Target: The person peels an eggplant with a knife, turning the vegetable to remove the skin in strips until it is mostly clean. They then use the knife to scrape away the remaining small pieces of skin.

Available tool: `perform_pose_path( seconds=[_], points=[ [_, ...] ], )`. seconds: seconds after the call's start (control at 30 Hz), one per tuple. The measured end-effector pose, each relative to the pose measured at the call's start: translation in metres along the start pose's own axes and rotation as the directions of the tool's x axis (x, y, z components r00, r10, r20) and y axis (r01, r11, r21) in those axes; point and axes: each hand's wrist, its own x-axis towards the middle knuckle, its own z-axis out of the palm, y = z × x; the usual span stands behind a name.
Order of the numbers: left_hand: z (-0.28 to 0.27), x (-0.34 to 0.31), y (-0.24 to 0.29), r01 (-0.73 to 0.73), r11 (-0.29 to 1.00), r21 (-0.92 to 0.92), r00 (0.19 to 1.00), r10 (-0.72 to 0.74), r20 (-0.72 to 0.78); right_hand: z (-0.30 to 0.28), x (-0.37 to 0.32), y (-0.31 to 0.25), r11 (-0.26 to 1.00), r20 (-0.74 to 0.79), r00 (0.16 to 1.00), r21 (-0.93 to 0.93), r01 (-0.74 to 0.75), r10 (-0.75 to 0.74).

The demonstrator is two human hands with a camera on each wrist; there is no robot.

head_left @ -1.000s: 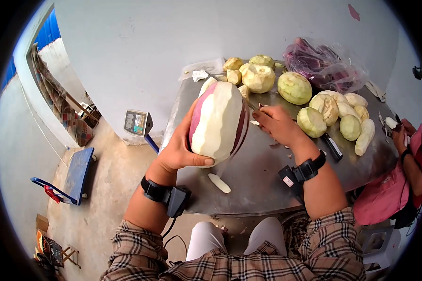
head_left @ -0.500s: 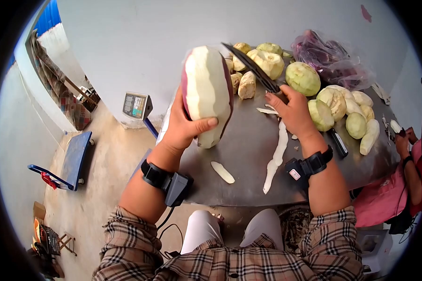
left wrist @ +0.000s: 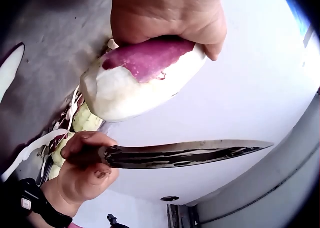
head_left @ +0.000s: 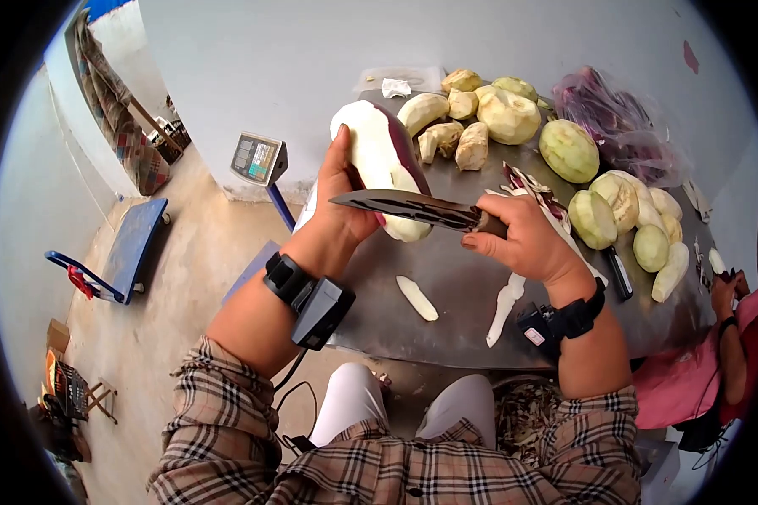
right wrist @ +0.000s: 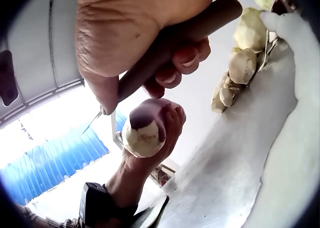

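My left hand (head_left: 342, 195) grips a large eggplant (head_left: 377, 147), tilted above the table's left side. Most of its visible surface is peeled white, with purple skin left along one side; the left wrist view shows a purple patch of skin (left wrist: 150, 58) under the palm. My right hand (head_left: 531, 242) holds a knife (head_left: 408, 204) by its dark handle (right wrist: 200, 29). The blade points left and crosses over the eggplant's lower end in the head view; in the left wrist view it stands apart from it. Dark and pale streaks mark the blade.
The metal table (head_left: 455, 328) bears peel strips (head_left: 505, 307) and several peeled eggplants (head_left: 569, 151) at the back and right. A plastic bag of purple eggplants (head_left: 615, 118) lies behind them. Another person's hands (head_left: 724, 295) work at the right edge. A scale display (head_left: 257, 158) stands left.
The knife came away from the eggplant, rose, then swung down to point left. A long peel strip dropped onto the table, and more peel lies by the right hand. The eggplant has been turned and tilted.
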Motion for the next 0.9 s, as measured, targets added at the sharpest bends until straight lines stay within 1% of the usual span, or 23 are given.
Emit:
perform_pose_path(
  seconds=[0.1,0.2,0.27,0.3,0.4,0.53,0.6,0.73,0.83,0.9],
  points=[
    [-0.001,0.0,0.001,0.024,0.999,-0.026,0.999,-0.023,0.036,0.003,0.0,0.002,0.999,0.02,0.999,0.035,-0.033,0.033],
    [0.0,0.0,-0.001,0.021,1.0,-0.022,0.996,-0.019,0.09,0.002,0.001,-0.003,0.999,0.091,0.995,-0.032,-0.033,0.036],
    [-0.001,0.0,-0.001,0.037,0.999,-0.023,0.992,-0.033,0.123,0.003,0.002,-0.006,0.999,0.11,0.993,-0.036,-0.03,0.034],
    [-0.004,0.0,-0.001,0.052,0.998,-0.039,0.985,-0.045,0.166,0.004,0.002,-0.007,0.999,0.12,0.992,-0.037,-0.028,0.032],
    [-0.004,0.001,0.0,0.032,0.998,-0.063,0.987,-0.021,0.157,0.01,0.004,-0.004,0.994,0.092,0.993,-0.075,0.078,-0.071],
    [-0.001,-0.001,0.001,0.015,0.998,-0.065,0.993,-0.007,0.119,0.013,0.006,-0.004,0.993,0.101,0.993,-0.089,0.073,-0.064],
    [-0.002,0.0,0.0,0.035,0.997,-0.073,0.994,-0.027,0.106,0.014,0.007,-0.005,0.995,0.093,0.994,-0.086,0.059,-0.051],
    [0.001,-0.002,-0.002,0.085,0.991,-0.102,0.993,-0.076,0.088,0.018,0.006,0.0,0.991,0.065,0.991,-0.058,0.123,-0.119],
    [0.001,-0.004,-0.003,0.13,0.989,-0.075,0.987,-0.121,0.108,0.021,0.007,0.002,0.987,0.05,0.987,-0.057,0.153,-0.15],
    [0.003,-0.005,-0.004,0.163,0.981,-0.102,0.985,-0.157,0.064,0.024,0.008,0.0,0.981,0.032,0.983,-0.068,0.181,-0.179]
  ],
)
